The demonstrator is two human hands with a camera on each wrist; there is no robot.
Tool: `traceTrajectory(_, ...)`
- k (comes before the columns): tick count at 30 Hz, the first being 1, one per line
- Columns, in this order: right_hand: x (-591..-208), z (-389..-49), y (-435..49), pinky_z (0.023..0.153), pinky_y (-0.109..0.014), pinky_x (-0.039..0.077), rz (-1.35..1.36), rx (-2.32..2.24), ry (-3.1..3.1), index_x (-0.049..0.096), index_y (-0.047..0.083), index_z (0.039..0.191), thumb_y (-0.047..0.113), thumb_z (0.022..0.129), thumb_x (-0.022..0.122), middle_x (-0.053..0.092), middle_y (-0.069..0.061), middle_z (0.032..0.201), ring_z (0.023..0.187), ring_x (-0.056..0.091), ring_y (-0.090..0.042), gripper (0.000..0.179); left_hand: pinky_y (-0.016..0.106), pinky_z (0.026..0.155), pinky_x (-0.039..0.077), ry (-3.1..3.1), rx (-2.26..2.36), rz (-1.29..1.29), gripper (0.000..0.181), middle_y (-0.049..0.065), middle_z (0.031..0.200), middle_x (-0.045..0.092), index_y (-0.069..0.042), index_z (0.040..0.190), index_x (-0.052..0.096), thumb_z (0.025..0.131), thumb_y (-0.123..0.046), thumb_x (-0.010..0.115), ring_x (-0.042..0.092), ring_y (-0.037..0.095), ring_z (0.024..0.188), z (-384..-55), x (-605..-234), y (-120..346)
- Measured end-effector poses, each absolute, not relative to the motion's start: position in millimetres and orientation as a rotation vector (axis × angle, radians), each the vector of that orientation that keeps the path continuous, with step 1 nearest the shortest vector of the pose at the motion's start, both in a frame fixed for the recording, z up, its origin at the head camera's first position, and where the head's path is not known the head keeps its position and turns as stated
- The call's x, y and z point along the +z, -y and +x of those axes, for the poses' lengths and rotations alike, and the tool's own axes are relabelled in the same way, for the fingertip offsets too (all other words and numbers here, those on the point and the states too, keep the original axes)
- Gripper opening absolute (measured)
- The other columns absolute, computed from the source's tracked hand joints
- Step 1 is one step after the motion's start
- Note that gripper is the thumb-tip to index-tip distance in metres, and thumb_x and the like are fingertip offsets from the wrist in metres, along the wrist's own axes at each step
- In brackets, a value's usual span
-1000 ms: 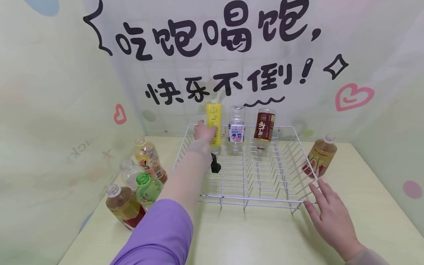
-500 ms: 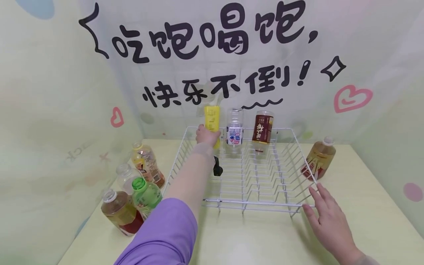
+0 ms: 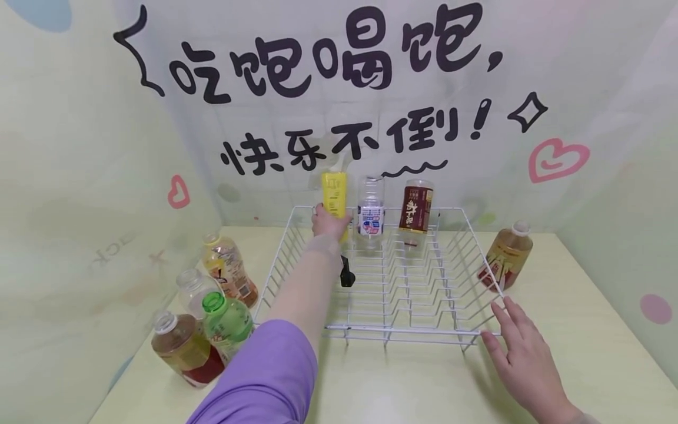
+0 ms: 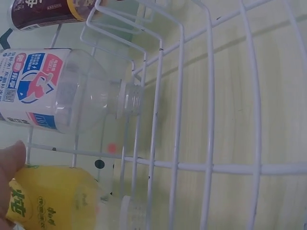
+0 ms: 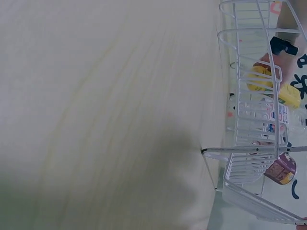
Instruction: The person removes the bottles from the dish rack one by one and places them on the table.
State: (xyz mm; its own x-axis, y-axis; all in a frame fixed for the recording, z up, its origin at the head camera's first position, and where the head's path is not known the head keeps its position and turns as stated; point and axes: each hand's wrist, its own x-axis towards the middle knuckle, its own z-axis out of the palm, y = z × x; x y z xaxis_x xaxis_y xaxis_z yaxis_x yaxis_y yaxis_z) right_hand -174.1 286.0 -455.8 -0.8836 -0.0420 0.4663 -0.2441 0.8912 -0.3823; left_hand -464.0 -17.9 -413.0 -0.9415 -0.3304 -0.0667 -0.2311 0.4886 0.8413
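In the head view, my left hand grips an upside-down bottle with a yellow label at the back left of the white wire dish rack. In the left wrist view the thumb lies against that bottle, whose neck points down to the rack wires. Beside it, a clear bottle with a white and blue label stands inverted in the rack. Farther right is an inverted bottle with a dark red label. My right hand rests its extended fingers at the rack's front right corner.
Left of the rack stand several upright bottles: a yellow-labelled one, a clear one, a green one and a brown one. Another brown bottle is right of the rack. A printed backdrop rises behind.
My left hand has shifted slightly right across the front of the yellow-labelled bottle. The bottle stays at about the same spot in the rack. My right hand keeps its place; the head view tilts slightly.
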Motion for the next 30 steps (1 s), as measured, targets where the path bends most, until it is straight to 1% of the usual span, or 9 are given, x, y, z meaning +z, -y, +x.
traceTrajectory(3,-456.3,-172.2,-284.8,0.092,-0.054,0.019,0.213,0.600,2.595,0.032,0.009,0.132,0.027,0.085,0.052,0.017,-0.010,0.140,0.122,0.019,-0.034,0.054,0.036,0.067,0.042,2.615,-1.460,0.492,0.083,0.006,0.098,0.039,-0.015,0.130,0.022,0.066,-0.033,0.071,0.045,0.022,0.081,-461.0,-415.5,18.3)
traceTrajectory(9,-455.4,-169.3,-283.0,0.091,-0.055,0.019,0.209,0.596,2.584,0.032,0.009,0.132,0.027,0.085,0.052,0.017,-0.010,0.140,0.122,0.020,-0.034,0.054,0.036,0.071,0.041,2.604,-1.466,0.485,0.085,0.005,0.098,0.040,-0.018,0.132,0.019,0.066,-0.031,0.072,0.045,0.020,0.082,-459.9,-420.5,18.1)
traceTrajectory(13,-454.5,-167.9,-281.3,0.090,-0.056,0.020,0.204,0.607,2.583,0.032,0.009,0.132,0.027,0.085,0.052,0.019,-0.012,0.139,0.121,0.021,-0.035,0.055,0.036,0.070,0.042,2.581,-1.441,0.479,0.085,0.005,0.098,0.041,-0.020,0.133,0.017,0.068,-0.031,0.070,0.046,0.020,0.081,-461.2,-421.2,19.1)
traceTrajectory(17,-454.3,-166.8,-280.6,0.090,-0.056,0.020,0.193,0.613,2.588,0.032,0.008,0.132,0.027,0.085,0.052,0.021,-0.015,0.137,0.121,0.021,-0.035,0.055,0.036,0.068,0.043,2.579,-1.408,0.457,0.083,0.002,0.098,0.042,-0.023,0.133,0.018,0.069,-0.032,0.069,0.046,0.018,0.080,-461.7,-418.1,22.1)
traceTrajectory(23,-455.0,-167.8,-281.7,0.092,-0.054,0.019,0.199,0.602,2.587,0.031,0.008,0.133,0.027,0.085,0.052,0.020,-0.014,0.138,0.122,0.020,-0.034,0.055,0.035,0.066,0.043,2.616,-1.313,0.373,0.083,0.002,0.098,0.041,-0.027,0.134,0.018,0.069,-0.032,0.069,0.045,0.018,0.081,-456.8,-403.6,28.7)
traceTrajectory(30,-452.2,-174.0,-283.5,0.090,-0.055,0.020,0.211,0.582,2.592,0.032,0.008,0.132,0.028,0.085,0.052,0.020,-0.013,0.138,0.121,0.021,-0.036,0.055,0.037,0.072,0.042,2.637,-1.112,0.156,0.082,0.004,0.102,0.043,-0.025,0.134,0.020,0.069,-0.030,0.069,0.045,0.019,0.086,-450.1,-375.9,33.2)
